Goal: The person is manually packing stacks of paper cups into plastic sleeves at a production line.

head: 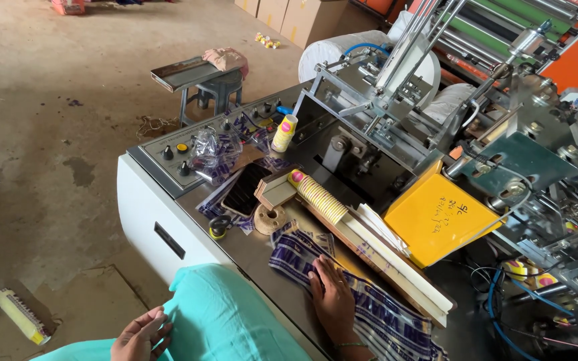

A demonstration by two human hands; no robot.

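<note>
— Where is the right hand?

— It lies flat on the printed plastic sleeve on the worktop, fingers spread, pressing and not gripping. The sleeve lies under the palm, just beside the wooden tray with the stack of paper cups.

— And the left hand?

— It is at the teal cloth, fingers curled loosely; maybe pinching it, I cannot tell.

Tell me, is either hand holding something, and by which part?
Nothing is gripped: the right hand lies flat on the printed plastic bags; the left hand rests on teal cloth.
</note>
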